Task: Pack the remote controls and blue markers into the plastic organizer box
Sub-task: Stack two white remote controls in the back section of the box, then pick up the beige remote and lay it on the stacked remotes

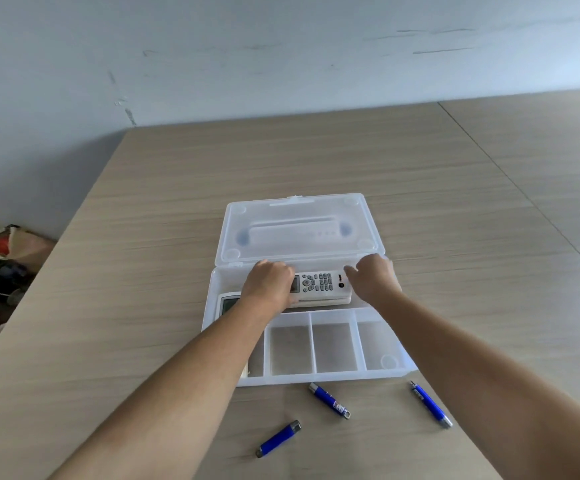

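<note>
A clear plastic organizer box (326,378) lies open on the table, its lid (299,230) folded back. Inside the long rear compartment rests a white remote control (319,284). My left hand (269,284) grips its left end and my right hand (373,278) holds its right end. A second white remote (228,303) lies at the box's left side, mostly hidden under my left forearm. Three blue markers lie on the table in front of the box: one in the middle (330,400), one to the right (430,405), one nearest me (278,438).
The small front compartments (333,346) of the box hold nothing. The wooden table (143,237) reaches back to a pale wall. Bags and clutter (1,258) sit on the floor past the table's left edge.
</note>
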Motion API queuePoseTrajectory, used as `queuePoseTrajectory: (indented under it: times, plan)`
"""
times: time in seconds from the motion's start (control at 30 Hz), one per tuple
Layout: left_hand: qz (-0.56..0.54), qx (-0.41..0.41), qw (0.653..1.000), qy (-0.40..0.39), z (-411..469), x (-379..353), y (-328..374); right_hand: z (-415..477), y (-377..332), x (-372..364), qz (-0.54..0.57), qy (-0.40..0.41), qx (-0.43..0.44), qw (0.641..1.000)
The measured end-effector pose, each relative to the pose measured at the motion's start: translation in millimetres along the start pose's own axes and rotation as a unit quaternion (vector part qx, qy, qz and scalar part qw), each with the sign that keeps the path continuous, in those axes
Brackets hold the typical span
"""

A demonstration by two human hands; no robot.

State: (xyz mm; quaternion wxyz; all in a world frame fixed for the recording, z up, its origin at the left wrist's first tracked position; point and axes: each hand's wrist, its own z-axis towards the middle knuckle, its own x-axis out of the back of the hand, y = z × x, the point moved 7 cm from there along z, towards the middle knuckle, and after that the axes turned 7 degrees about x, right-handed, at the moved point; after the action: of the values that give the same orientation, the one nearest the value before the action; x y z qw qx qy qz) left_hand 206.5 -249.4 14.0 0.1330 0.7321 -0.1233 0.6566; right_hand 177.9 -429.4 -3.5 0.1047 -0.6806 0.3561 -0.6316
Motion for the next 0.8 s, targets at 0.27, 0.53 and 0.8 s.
queuePoseTrajectory:
  times: [0.27,0.53,0.8]
  plan:
    - [-0.069,-0.166,0.982,0.058,-23.4,62.1,148.5,-60.0,79.6,118.5,0.092,0.227,-0.013,0.970]
    - [0.103,-0.276,0.955,-0.017,-63.1,-19.5,280.8,-134.9,208.6,94.0,0.022,0.059,-0.114,0.992]
    - [0.156,-0.245,0.953,-0.080,-29.7,-65.2,290.3,-151.1,232.5,54.4,-0.101,-0.017,-0.035,0.994]
